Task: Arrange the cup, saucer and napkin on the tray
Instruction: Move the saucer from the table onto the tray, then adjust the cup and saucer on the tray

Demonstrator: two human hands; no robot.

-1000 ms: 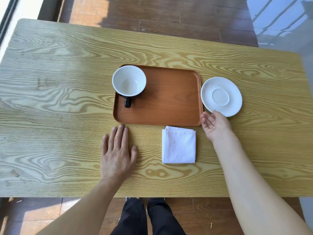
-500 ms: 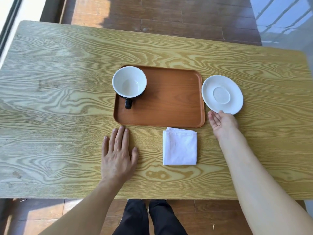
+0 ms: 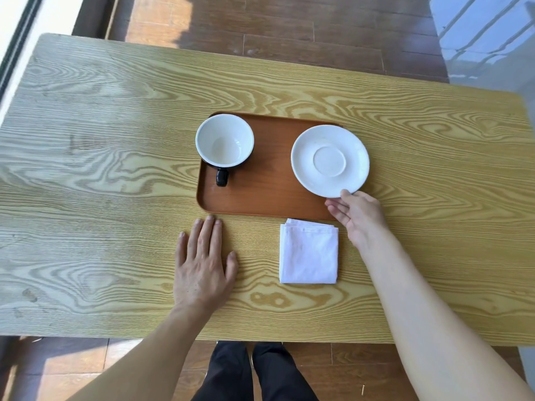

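Note:
A brown rectangular tray (image 3: 269, 198) lies mid-table. A cup (image 3: 224, 145), black outside and white inside, stands upright at the tray's left end with its handle toward me. My right hand (image 3: 357, 215) grips the near rim of the white saucer (image 3: 330, 160), which hangs over the tray's right end, partly past its right edge. A folded white napkin (image 3: 309, 251) rests on the table just in front of the tray's right half. Flat on the table, my left hand (image 3: 204, 263) lies with fingers spread, its fingertips close to the tray's near left corner.
The wooden table (image 3: 101, 169) has bare surface left and right of the tray. Its near edge runs just above my legs (image 3: 254, 371). Dark wood floor lies beyond the far edge.
My right hand took hold of the saucer, lifted it from the table to the right of the tray and carried it left over the tray's right end. The left hand stayed put.

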